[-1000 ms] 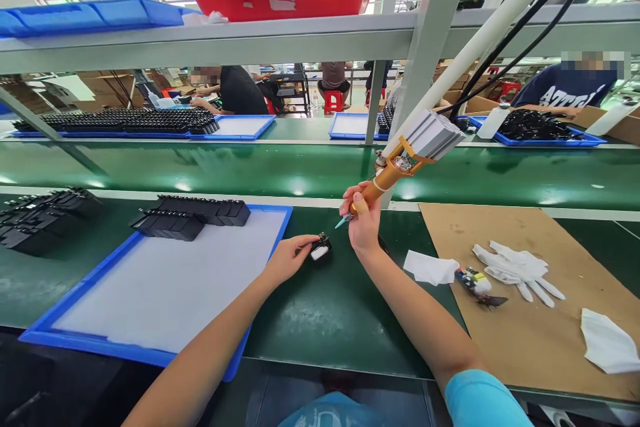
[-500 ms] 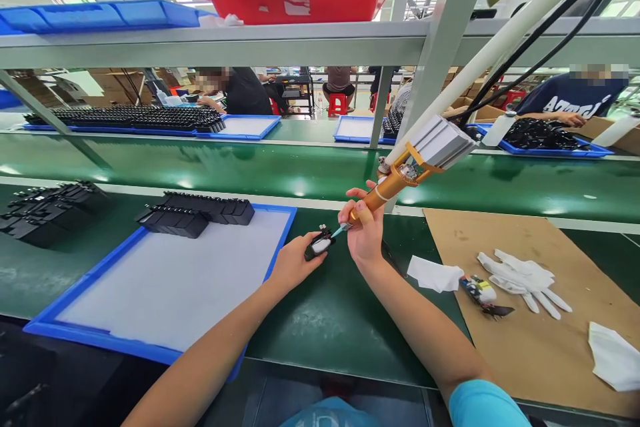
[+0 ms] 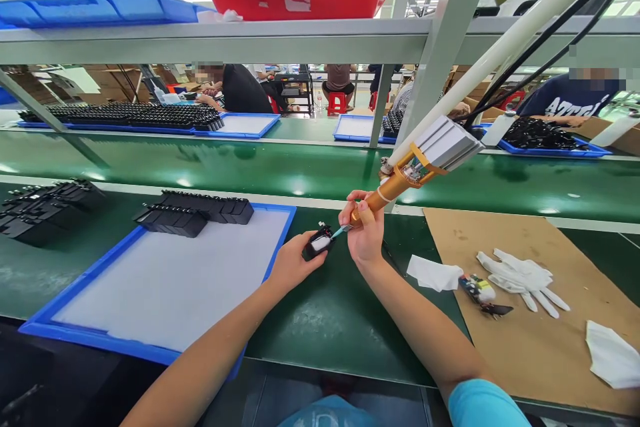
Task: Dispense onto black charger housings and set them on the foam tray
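Observation:
Between its thumb and fingers, my left hand [image 3: 295,259] grips a small black plastic housing [image 3: 317,242] with a whitish patch inside. My right hand [image 3: 365,232] is wrapped round the gold barrel of a dispensing gun [image 3: 391,192], which hangs tilted from a white arm. The gun's light-blue nozzle [image 3: 341,231] points down to the left and meets the housing's right end; whether it touches cannot be made out. On my left, a blue-rimmed tray [image 3: 95,278] with a white liner carries rows of black housings [image 3: 210,208] along its far edge.
More black housings [image 3: 45,208] stand at the far left. On the right, cardboard [image 3: 530,353] bears white gloves [image 3: 520,277], a small circuit board [image 3: 479,289] and white paper. A green conveyor [image 3: 240,163] runs behind the bench, beneath a shelf with a red tray [image 3: 295,1]. Several people sit beyond.
The black housing has turned slightly in my left hand, showing more of its whitish inside. My right hand and the dispensing gun have hardly moved.

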Demonstrator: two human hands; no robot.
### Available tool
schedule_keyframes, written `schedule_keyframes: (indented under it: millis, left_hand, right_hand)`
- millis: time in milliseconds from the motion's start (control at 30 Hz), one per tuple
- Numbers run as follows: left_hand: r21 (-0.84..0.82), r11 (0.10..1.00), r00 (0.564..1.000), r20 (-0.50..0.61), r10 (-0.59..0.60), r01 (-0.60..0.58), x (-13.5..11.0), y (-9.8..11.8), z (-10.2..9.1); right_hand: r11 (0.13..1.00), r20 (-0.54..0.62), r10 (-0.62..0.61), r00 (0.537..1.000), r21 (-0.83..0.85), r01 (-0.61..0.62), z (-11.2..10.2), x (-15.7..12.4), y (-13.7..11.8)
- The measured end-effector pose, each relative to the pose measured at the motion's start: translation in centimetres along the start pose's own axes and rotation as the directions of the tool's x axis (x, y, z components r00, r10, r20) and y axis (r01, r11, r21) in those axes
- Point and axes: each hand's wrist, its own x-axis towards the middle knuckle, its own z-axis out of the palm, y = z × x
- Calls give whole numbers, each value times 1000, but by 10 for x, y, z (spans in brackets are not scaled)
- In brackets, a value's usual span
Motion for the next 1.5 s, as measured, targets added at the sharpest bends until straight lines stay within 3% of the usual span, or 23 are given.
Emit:
schedule_keyframes:
  millis: [567, 900, 1233, 1367, 1500]
  left_hand:
    - [-10, 998, 998, 33, -61, 61, 0, 7, 2]
    - [-13, 1000, 999, 42, 12, -11, -4, 10, 9]
    - [-207, 972, 994, -8, 108, -108, -6, 19, 8]
    - [-213, 973, 996, 8, 89, -85, -5, 17, 9]
    - [-197, 980, 999, 32, -29, 34, -5, 14, 9]
  right_hand:
    - [998, 48, 7, 999, 67, -10, 2, -4, -1]
    - [988, 89, 18, 996, 153, -32, 11, -13, -5]
    - [989, 139, -2, 990, 149, -19, 16, -20, -8]
    - [992, 119, 21, 993, 125, -36, 15, -19, -8]
    - [992, 115, 14, 993, 126, -29, 13, -16, -6]
